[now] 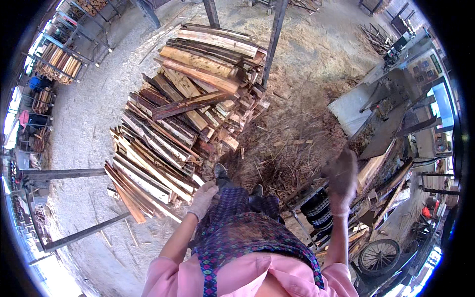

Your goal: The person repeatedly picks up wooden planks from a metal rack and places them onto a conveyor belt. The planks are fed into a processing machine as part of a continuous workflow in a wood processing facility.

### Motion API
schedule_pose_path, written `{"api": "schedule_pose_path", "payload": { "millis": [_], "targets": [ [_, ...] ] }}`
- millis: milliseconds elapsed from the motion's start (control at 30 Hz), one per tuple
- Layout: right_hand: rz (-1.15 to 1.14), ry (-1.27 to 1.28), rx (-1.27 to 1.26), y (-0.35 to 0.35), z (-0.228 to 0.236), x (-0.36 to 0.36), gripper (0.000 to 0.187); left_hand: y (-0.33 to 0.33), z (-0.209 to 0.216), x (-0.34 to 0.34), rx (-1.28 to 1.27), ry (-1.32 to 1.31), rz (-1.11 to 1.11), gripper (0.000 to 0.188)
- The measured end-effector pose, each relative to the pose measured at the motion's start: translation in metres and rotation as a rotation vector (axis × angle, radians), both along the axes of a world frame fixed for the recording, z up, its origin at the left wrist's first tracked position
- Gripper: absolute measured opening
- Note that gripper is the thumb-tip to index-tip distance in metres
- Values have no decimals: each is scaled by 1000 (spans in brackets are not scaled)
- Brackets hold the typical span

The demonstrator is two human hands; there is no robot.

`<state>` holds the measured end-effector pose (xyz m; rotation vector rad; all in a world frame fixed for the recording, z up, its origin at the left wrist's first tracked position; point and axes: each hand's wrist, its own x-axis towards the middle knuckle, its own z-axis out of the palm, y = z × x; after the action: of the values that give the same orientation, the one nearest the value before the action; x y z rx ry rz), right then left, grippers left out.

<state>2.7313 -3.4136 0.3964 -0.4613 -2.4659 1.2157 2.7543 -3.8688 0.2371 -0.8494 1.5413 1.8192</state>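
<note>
My left hand (204,199), in a pale glove, hangs beside my left leg near the close end of a large pile of wooden slabs (163,141). Its fingers are curled in, and nothing shows in them. A pale slab end (198,179) lies just beyond it; I cannot tell whether they touch. My right hand (342,185), in a glove with a dark brown front, is raised to the right beside a conveyor-like machine with black ribbed rollers (316,210). Motion smears its fingers. Boards (376,166) lie on the machine close past this hand.
A dark metal post (275,42) stands at the pile's far right. Bark and wood scraps (277,153) litter the ground ahead of my feet. A grey metal sheet (352,110) and machinery stand on the right, with a spoked wheel (379,256) lower down. Racks of wood (58,63) line the left.
</note>
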Motion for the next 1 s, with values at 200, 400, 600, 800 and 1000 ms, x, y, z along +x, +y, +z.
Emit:
{"api": "schedule_pose_path", "payload": {
  "millis": [200, 400, 600, 800, 1000],
  "targets": [
    [370, -376, -7, -123, -69, -157, 103, -22, -6, -41, 60, 96, -7, 61],
    [323, -512, -358, -218, -153, -344, 95, -90, 20, -55, -103, 68, 53, 55],
    [224, -788, -690, -292, -155, -373, 66, -141, -2, -50, -102, 4, 208, 56],
    [707, -874, -429, -329, -208, -342, 52, -115, 4, -158, -81, 86, 136, 67],
    [583, -954, -716, -261, -257, -372, 35, -84, 10, -286, -1205, 398, -847, 86]
  ]
}}
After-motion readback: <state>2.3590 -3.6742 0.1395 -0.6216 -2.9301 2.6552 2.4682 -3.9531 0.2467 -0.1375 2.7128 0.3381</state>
